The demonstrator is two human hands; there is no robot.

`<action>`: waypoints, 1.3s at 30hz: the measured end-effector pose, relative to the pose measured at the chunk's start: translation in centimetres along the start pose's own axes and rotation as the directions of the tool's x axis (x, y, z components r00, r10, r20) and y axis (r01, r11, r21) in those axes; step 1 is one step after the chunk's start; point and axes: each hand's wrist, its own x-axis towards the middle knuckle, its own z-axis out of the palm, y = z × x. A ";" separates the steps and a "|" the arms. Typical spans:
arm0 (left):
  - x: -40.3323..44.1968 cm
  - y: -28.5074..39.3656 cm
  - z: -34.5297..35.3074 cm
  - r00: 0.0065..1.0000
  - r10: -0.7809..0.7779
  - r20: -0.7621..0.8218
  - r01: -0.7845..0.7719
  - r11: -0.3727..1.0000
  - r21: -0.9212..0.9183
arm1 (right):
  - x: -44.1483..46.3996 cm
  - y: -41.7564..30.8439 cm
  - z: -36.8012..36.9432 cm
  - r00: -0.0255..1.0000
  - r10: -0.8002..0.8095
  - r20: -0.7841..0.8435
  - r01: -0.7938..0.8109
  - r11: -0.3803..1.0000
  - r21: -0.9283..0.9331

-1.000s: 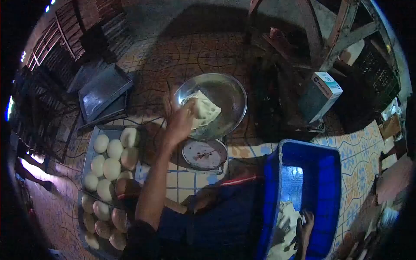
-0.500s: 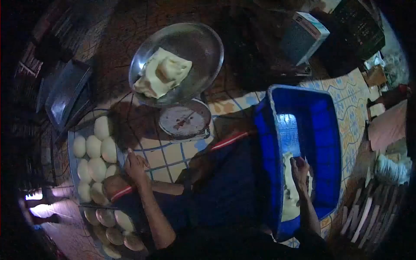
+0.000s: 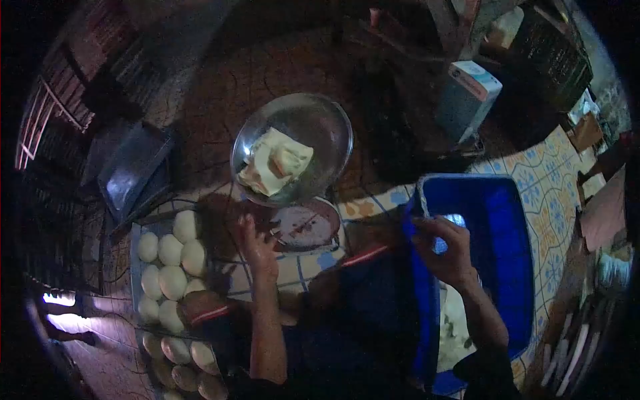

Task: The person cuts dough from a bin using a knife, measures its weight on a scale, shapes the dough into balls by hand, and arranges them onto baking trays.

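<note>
At far left, in deep shadow, dark metal trays [image 3: 130, 177], stacked askew, with a dull shine on the upper face. Next to these, 2 trays [image 3: 137, 267] of dough balls [image 3: 173, 283], pale, smooth and rounded, in close rows; in the nearer tray, greyer under the shade and cut off by the bottom of the view. Right of the trays, the left hand [image 3: 259, 247], open and apart from everything, fingers raised and spread just beside a round-dialled scale [image 3: 307, 225]. Beyond and overlapping the scale's far edge in view, a shiny metal bowl [image 3: 328, 137], with a dough slab [image 3: 280, 161] in its left half: cream-coloured, soft, folded, uneven along the edges, with a hollow and a raised lump near the middle. Hidden under the bowl, the top of the scale; its dial markings too blurred to read. Below, dark clothing [image 3: 363, 260] with a red-and-white stripe, mostly lost in darkness. Farther right, the right hand [image 3: 447, 250], over the left rim of a blue tub [image 3: 527, 267], fingers bent inward; impossible to tell whether empty, pinching or touching the rim. Low inside the tub, more dough [image 3: 455, 327], pale and lumpy with dark dents, partly covered by the forearm and sleeve. Beyond the tub, an upright box [image 3: 470, 100], its print illegible. At far right, pale sticks [image 3: 567, 350], dim and blurred near the edge.
</note>
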 end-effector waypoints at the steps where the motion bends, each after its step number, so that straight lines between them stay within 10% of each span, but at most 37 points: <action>1: 0.3 0.6 1.0 1.000 0.027 0.002 -0.027 1.000 -0.013 | 3.0 -1.7 1.0 0.994 -0.084 0.073 0.082 0.996 0.029; 3: 1.1 1.8 2.7 0.992 0.090 0.087 -0.099 0.989 0.107 | 8.0 -3.4 3.3 0.926 -0.361 0.110 0.356 0.932 0.064; 4: -1.4 5.0 5.6 0.986 -0.022 -0.163 0.063 0.967 0.247 | 8.8 -3.3 3.4 0.931 -0.356 0.081 0.353 0.934 0.058; 6: -2.9 5.4 3.5 0.998 0.056 -0.019 -0.050 0.976 0.214 | 8.9 -2.4 2.8 0.950 -0.299 0.088 0.296 0.954 0.047; 13: -11.9 -1.0 0.5 0.964 -0.122 0.235 -0.003 0.883 0.470 | -6.2 9.8 -4.6 0.919 0.378 -0.111 -0.394 0.881 -0.263; 17: -16.4 -2.1 5.7 0.725 -0.346 0.595 -0.115 0.792 0.600 | -22.1 15.9 -8.8 0.756 0.563 -0.333 -0.649 0.709 -0.274; 19: -18.9 -2.6 10.0 0.419 -0.319 0.850 -0.409 0.770 0.490 | -27.0 14.9 -9.9 0.439 0.838 -0.323 -0.887 0.348 -0.304; 22: -22.2 -6.6 15.6 0.104 -0.478 0.872 -0.497 0.735 0.461 | -30.6 14.9 -9.6 0.327 0.925 -0.193 -0.881 0.224 -0.418; 26: -25.5 -15.3 20.5 -0.184 -0.656 0.732 -0.763 0.565 0.315 | -33.1 17.5 -7.1 0.437 0.838 -0.325 -0.863 0.289 -0.414; 29: -27.4 -20.1 21.8 -0.022 -0.828 0.561 -0.947 0.197 0.254 | -30.0 15.7 -9.7 0.178 0.957 -0.229 -0.984 0.172 -0.045; 33: -26.5 -24.4 20.2 -0.018 -0.933 0.360 -0.992 0.062 0.113 | -30.6 16.8 -11.0 0.318 0.887 -0.335 -0.898 0.395 0.195; 35: -27.1 -23.9 19.6 -0.006 -0.894 0.447 -0.996 0.046 0.079 | -29.6 16.7 -10.8 0.441 0.568 -0.695 -0.750 0.659 0.062; 39: -27.7 -20.8 18.2 -0.045 -0.644 0.764 -0.977 0.188 0.101 | -26.7 13.8 -8.8 0.382 0.917 -0.114 -0.700 0.367 0.612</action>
